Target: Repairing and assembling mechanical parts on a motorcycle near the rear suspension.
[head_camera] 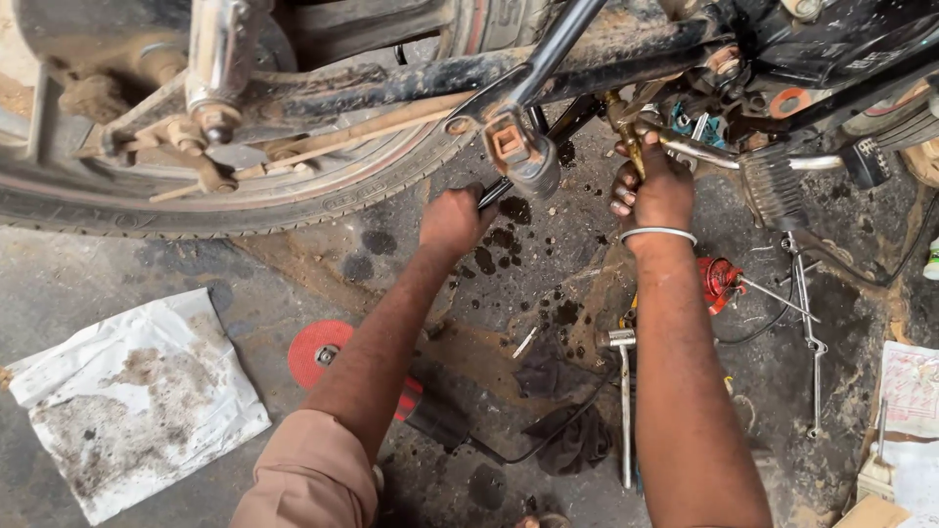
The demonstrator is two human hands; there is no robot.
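Now, down low beside the motorcycle, both hands are in under the frame.

Left hand: the left hand [453,221] is fisted tight round a dark tool handle [495,193], which runs up under the swingarm [411,83]; the closed grip looks set for leverage.

Right hand: the right hand [653,191] is curled round a brass-coloured fitting [626,127] just below the frame, fingers wrapped, seemingly to steady it. A metal bangle [658,234] sits on that wrist.

Where the work is: the fitting sits near the top edge of the view, between the rear tyre [245,200] and the ribbed footrest [773,186].

Floor, middle: a T-handled socket wrench [624,391] lies on the oil-spotted concrete floor [117,269] beside the right forearm, close enough to grab. A dark rag [562,430] is crumpled just next to it.

Floor, left: a red grinding disc [315,350] on a power tool peeks out from under the left forearm; a stained white sheet [137,401] lies toward the lower left corner.

Floor, right: long spanners [807,323] lie spread out near the right edge, and a small red part [719,277] rests just beside the right wrist.
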